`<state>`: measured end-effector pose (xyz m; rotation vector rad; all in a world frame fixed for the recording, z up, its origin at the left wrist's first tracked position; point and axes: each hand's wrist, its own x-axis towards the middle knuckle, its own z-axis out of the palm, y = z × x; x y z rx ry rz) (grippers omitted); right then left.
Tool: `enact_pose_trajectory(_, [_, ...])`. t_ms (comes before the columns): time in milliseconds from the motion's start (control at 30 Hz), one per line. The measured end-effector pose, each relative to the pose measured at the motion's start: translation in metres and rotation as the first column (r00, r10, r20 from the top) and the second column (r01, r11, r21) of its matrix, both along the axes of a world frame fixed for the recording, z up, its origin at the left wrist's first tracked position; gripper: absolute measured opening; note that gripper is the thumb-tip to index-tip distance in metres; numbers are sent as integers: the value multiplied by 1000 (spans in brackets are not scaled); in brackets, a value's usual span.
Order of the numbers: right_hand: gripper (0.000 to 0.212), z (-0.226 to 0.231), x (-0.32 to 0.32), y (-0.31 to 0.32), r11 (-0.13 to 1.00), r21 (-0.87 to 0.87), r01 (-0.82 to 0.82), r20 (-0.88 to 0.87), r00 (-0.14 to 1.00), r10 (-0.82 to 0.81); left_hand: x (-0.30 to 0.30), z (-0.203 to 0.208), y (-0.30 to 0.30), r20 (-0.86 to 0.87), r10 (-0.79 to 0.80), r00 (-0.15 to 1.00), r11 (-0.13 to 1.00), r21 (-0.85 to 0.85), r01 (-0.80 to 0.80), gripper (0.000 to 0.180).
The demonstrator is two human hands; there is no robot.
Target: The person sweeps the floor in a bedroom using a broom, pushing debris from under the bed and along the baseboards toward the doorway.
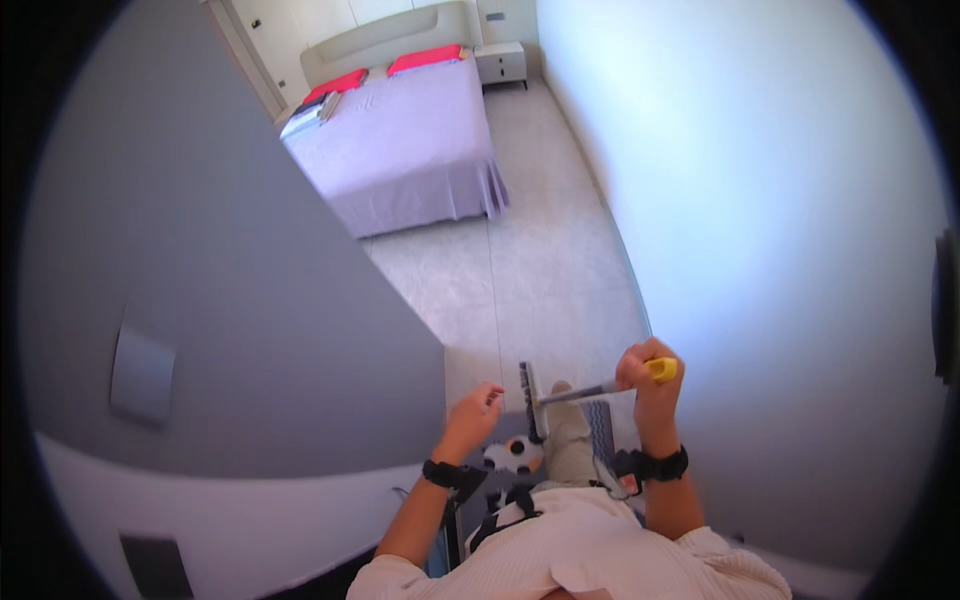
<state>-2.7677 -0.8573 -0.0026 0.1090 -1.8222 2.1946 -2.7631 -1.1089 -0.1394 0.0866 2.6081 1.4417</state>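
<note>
My right hand (645, 372) is closed around the pole of a broom (585, 391), just below its yellow grip end. The pole is grey, and its head carries a row of dark bristles down near my foot, to the left of the pole. Whether the bristles touch the floor I cannot tell. To the left of the broom head is my left hand (474, 414), holding nothing, its fingers loosely bent and apart. Both wrists wear black bands.
Grey walls flank the passage, the left wall (240, 250) ending at a corner ahead of me. Pale floor tiles (530, 260) run to a bed (410, 150) with a lilac cover and red pillows. Beside it stands a nightstand (500, 64). A spotted black-and-white thing (512, 455) lies by my legs.
</note>
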Motion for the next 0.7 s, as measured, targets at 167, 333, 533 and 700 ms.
enact_pose_trajectory(167, [16, -23, -156, 12, 1000, -29, 1, 58, 998, 1, -159, -11, 80, 67, -245, 967, 964, 126, 236, 36])
enact_pose_trajectory(333, [15, 15, -306, -13, 994, -41, -99, -19, 995, 98, -305, -28, 120, -285, -265, 921, 956, 48, 290, 62])
enact_pose_trajectory(533, [14, 22, -464, -49, 964, 152, -220, -152, 958, 243, -494, -23, 96, 62, -445, 893, 809, 455, 372, 34])
enact_pose_trajectory(700, [10, 20, -613, -66, 900, 389, -194, -215, 932, 293, -660, -38, 87, -208, -463, 862, 718, 483, 502, 25])
